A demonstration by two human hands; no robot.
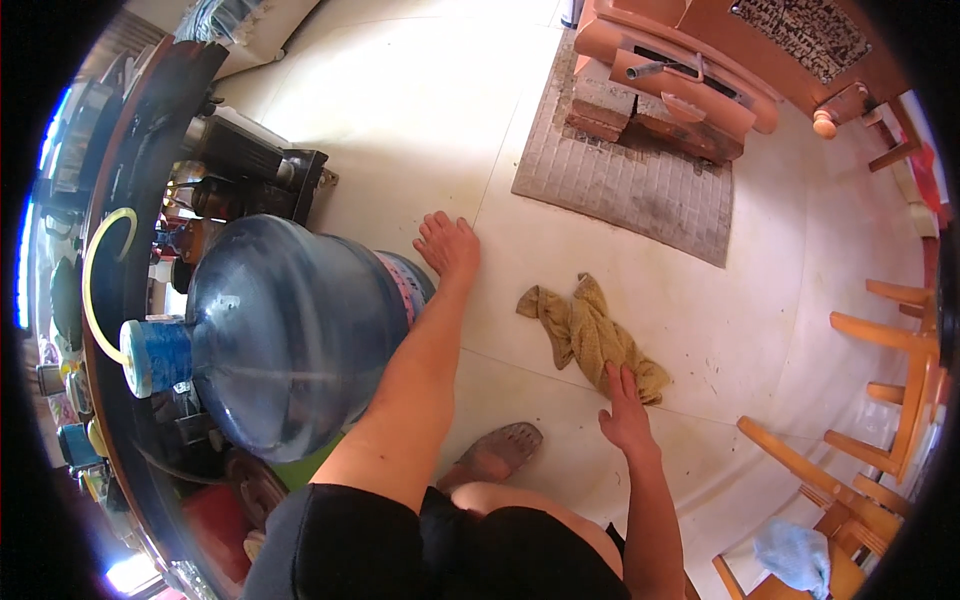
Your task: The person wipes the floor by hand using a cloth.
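A crumpled yellow-brown cloth (pixel 600 330) lies on the pale tiled floor before me. My right hand (pixel 626 409) reaches down to its near end, fingers stretched out over the fabric; it does not grip it. To the left, my left hand (pixel 450 244) is spread low over the floor, fingers apart and holding nothing. Beside that forearm stands a large blue plastic water bottle (pixel 285 330) with a blue cap and a pale curved tube. Whether either palm bears on the floor cannot be told. A brown perforated shoe (pixel 499 454) shows below, between my arms.
An orange-painted metal stove (pixel 675 82) with bricks (pixel 600 112) under its front stands on a grey mat (pixel 630 202) ahead. A dark-edged table or counter (pixel 124 195) with shelves runs along the left. Wooden chairs (pixel 885 330) are at the right, one bearing a light blue cloth (pixel 791 555).
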